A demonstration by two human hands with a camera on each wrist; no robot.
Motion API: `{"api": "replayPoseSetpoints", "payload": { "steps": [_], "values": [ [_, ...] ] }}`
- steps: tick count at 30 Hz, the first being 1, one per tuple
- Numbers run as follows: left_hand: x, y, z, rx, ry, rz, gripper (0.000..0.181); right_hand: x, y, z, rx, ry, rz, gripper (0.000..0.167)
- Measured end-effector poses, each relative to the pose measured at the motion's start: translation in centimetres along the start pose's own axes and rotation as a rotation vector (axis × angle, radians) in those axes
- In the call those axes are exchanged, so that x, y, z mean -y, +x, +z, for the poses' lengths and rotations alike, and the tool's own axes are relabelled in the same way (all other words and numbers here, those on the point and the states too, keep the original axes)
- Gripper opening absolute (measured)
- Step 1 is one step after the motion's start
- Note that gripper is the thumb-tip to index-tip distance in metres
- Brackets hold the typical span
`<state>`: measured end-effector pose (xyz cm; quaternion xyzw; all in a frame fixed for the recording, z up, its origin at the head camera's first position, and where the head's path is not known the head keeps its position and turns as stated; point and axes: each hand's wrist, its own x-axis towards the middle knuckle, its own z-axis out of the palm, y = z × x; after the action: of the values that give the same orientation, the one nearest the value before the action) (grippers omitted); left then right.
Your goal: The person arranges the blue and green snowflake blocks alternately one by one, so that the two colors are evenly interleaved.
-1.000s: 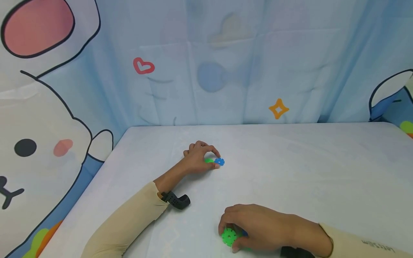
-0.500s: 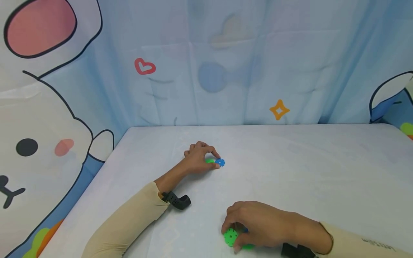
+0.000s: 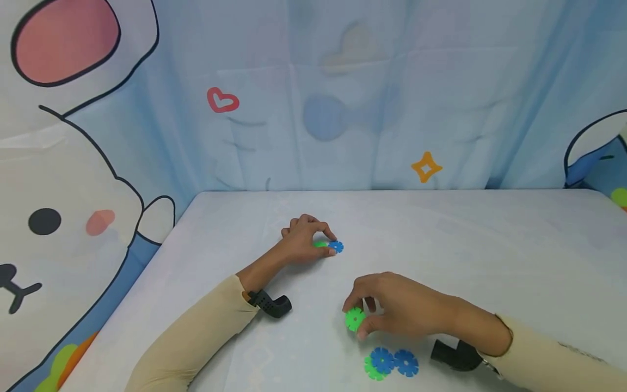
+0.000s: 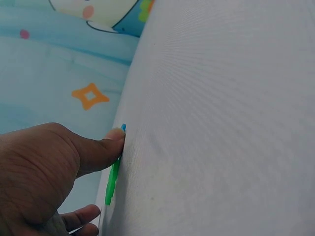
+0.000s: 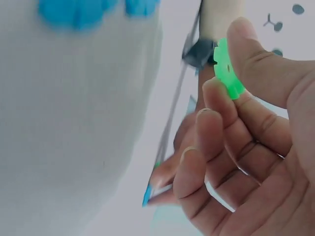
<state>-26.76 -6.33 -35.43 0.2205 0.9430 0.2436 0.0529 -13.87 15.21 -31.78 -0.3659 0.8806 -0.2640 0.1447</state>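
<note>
At the far middle of the table in the head view, my left hand (image 3: 300, 243) pinches a blue notched plastic disc (image 3: 336, 247) between thumb and finger. A green disc (image 3: 320, 244) adjoins it under the hand; the left wrist view shows this green disc (image 4: 112, 184) edge-on, low against the table. My right hand (image 3: 409, 306) holds another green notched disc (image 3: 355, 320) by its rim. In the right wrist view that disc (image 5: 227, 69) sits between thumb and forefinger, raised off the table.
Nearer the front lie two blue discs, one (image 3: 406, 363) beside the other (image 3: 382, 360), which overlaps a green disc (image 3: 371, 371). A white cloth (image 3: 490, 261) covers the table. A printed curtain (image 3: 274, 136) hangs behind it. Black wrist devices sit on both arms.
My right hand has lifted the green disc and moved it forward, away from the front discs, uncovering them. The left hand has stayed in place.
</note>
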Motion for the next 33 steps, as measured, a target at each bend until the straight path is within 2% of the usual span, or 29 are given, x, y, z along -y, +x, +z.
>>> {"api": "replayPoseSetpoints", "payload": {
  "steps": [6, 15, 23, 29, 33],
  "values": [
    [0.0, 0.1, 0.0, -0.004, -0.001, -0.001, 0.022, -2.9, 1.6, -1.2, -0.144, 0.003, -0.065, 0.031],
    [0.1, 0.3, 0.3, -0.001, 0.0, -0.013, 0.02, -6.7, 5.3, -2.7, -0.286, -0.044, 0.026, 0.032],
    [0.1, 0.4, 0.4, 0.002, 0.004, -0.014, 0.021, -8.8, 7.7, -3.7, -0.287, -0.049, 0.142, 0.033],
    [0.2, 0.4, 0.4, 0.001, -0.004, -0.004, 0.02, -9.3, 8.3, -3.7, -0.268, -0.03, 0.235, 0.034],
    [0.2, 0.4, 0.3, -0.002, 0.0, -0.004, 0.02, -9.4, 8.3, -3.7, -0.262, -0.027, 0.253, 0.036]
  ]
}}
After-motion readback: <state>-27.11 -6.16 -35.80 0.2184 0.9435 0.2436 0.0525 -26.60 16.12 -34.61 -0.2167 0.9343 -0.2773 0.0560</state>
